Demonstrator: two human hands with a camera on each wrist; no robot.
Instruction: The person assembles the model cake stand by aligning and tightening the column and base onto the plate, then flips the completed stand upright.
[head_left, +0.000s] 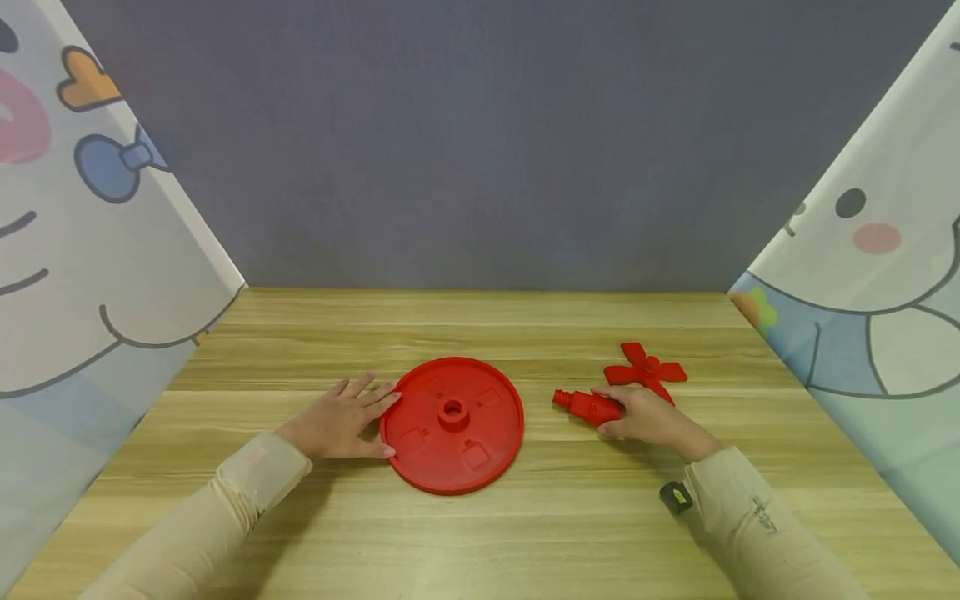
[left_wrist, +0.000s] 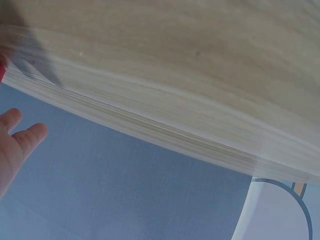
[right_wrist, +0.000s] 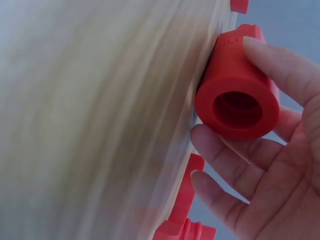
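A round red plate with a raised rim and a hollow threaded-looking socket in its middle lies flat on the table. My left hand touches its left edge with spread fingers; in the left wrist view only a few fingers show. To the right, a red post with a threaded end lies on its side. My right hand holds it between thumb and fingers. The right wrist view shows the post's hollow round end. Just behind that hand is a red four-armed piece with a knob, partly hidden.
The wood-grain table runs back to a grey-blue panel. Cartoon-printed panels stand at the left and right. A small black tracker sits by the right sleeve.
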